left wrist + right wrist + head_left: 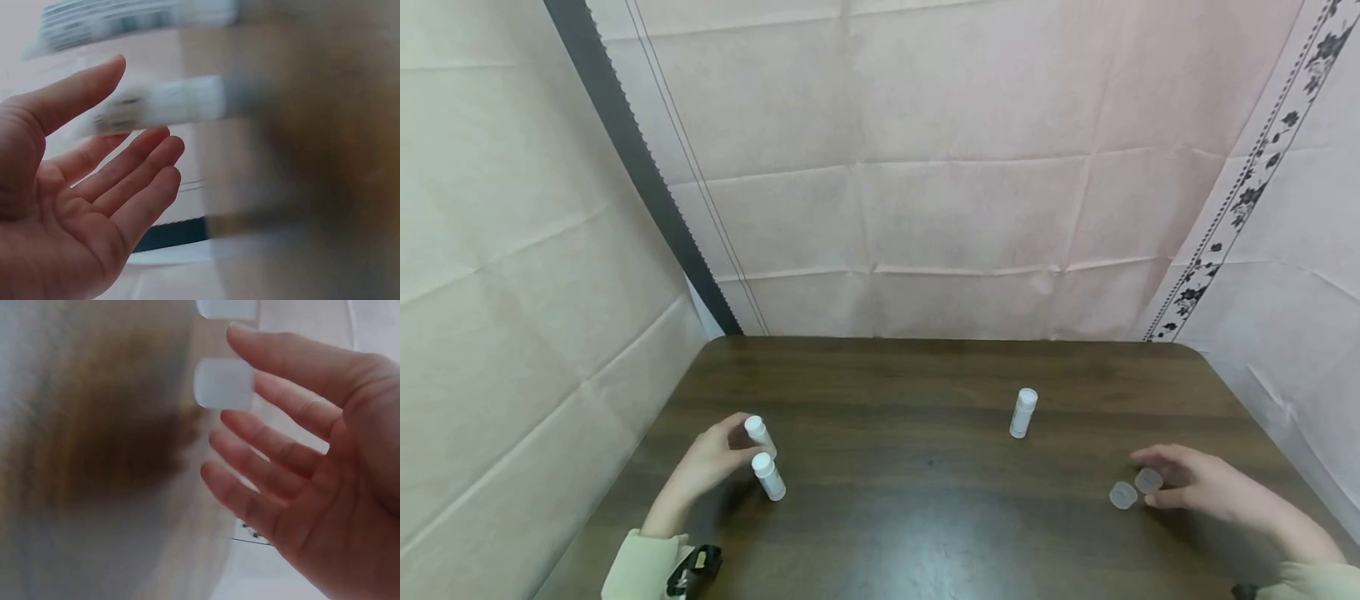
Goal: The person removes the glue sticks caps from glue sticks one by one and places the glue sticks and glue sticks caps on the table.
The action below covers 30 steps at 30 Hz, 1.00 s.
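Note:
Two small white-capped tubes stand side by side at the left of the table. My left hand (715,457) has its thumb and fingers spread around the rear tube (765,442), while the front tube (769,478) stands just outside the thumb. In the left wrist view, a gap shows between the thumb and the nearer tube (181,103). On the right, my right hand (1213,487) spreads thumb and fingers around one small translucent round cup (1148,481). A second such cup (1123,496) sits just left of it. The right wrist view shows relaxed fingers behind the nearer cup (224,384).
Another white-capped tube (1023,414) stands upright right of centre, toward the back of the dark wooden table (887,400). Pale cloth (955,208) hangs behind the table's far edge, with more cloth along both sides.

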### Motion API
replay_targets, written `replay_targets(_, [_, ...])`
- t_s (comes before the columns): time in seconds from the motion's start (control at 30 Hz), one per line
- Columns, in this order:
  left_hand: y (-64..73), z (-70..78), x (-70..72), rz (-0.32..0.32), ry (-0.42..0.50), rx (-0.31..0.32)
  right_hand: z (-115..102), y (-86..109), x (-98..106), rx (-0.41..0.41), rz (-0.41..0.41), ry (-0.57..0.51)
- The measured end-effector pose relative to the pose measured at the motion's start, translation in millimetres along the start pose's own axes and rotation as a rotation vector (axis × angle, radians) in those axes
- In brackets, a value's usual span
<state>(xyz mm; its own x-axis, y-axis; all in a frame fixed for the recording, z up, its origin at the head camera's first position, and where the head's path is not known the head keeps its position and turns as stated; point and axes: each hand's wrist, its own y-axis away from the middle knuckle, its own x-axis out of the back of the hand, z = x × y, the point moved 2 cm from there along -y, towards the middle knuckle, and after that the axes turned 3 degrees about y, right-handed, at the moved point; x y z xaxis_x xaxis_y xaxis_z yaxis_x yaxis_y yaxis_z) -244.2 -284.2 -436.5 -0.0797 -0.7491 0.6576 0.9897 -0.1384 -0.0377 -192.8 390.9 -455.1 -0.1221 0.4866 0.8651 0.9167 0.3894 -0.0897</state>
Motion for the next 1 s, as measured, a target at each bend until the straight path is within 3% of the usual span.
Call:
replay_targets(0.17, [11.5, 28.2, 27.1, 0.062, -0.046, -0.055, -9.3, 1.6, 23.2, -0.113, 0.013, 0.068])
replay_targets(0.23, [15.4, 42.5, 38.1, 0.091, -0.061, -0.077, -14.9, 1.5, 35.0, -0.139, 0.06, 0.116])
replay_targets(0.33, [19.5, 61.3, 48.6, 0.126, -0.077, -0.107, -20.6, 1.6, 49.1, -0.118, 0.136, 0.159])
replay_targets(0.43, [21.0, 74.8, 49.8, 0.132, -0.076, -0.126, -23.4, 2.0, 54.6, -0.095, 0.181, 0.179])
replay_targets(0.7, [6.3, 94.7, 22.3, 0.089, -0.049, -0.144, -20.5, 3.4, 48.9, -0.094, 0.169, 0.173])
replay_targets(0.87, [-16.1, 117.7, 2.2, 0.04, 0.004, -0.153, -17.8, 6.5, 50.8, -0.127, 0.156, 0.176])
replay_targets(1.0, [-38.4, 131.8, -25.2, -0.017, 0.049, -0.175, -21.0, 7.1, 50.7, -0.156, 0.13, 0.169])
